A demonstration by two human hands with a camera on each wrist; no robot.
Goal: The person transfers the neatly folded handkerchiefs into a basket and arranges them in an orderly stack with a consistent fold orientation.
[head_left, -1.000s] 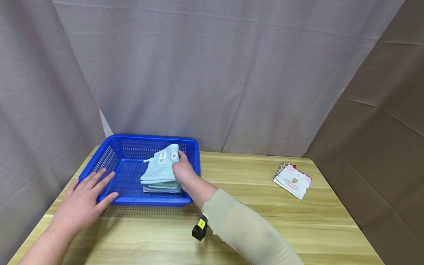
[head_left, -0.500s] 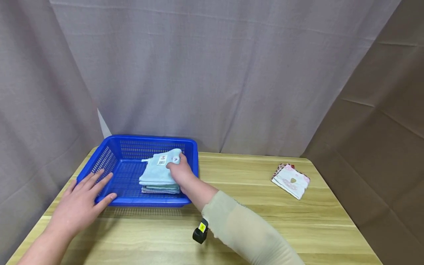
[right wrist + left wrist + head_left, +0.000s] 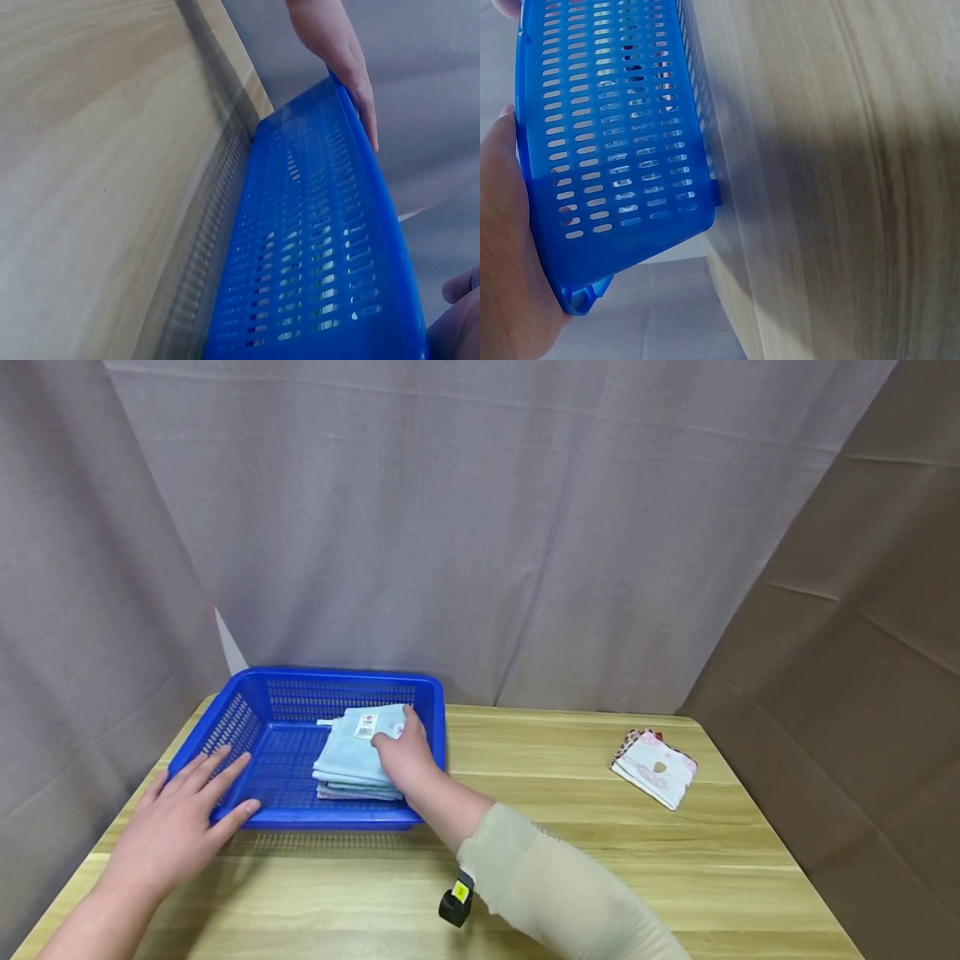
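A light blue folded towel [image 3: 348, 752] with a white label lies on top of a stack of folded towels [image 3: 360, 791] in the right part of the blue plastic basket [image 3: 337, 814]. My right hand [image 3: 408, 756] holds the towel at its right side, with the thumb on top; the other fingers are mostly hidden. My left hand [image 3: 176, 814] rests with spread fingers on the basket's near left corner. In the left wrist view, that hand [image 3: 510, 247] lies along the basket rim [image 3: 525, 150].
Toward the right of the wooden table [image 3: 555, 777] lies a small pile of folded cloths, a white one with pink print [image 3: 660, 768] over a red-checked one [image 3: 630, 742]. Grey curtain [image 3: 450, 527] hangs behind, and brown cloth [image 3: 847, 693] on the right.
My right hand has lowered the light blue towel from a raised tilt to flat on the stack, and the thumb has slid left over it. The left hand stays on the basket.
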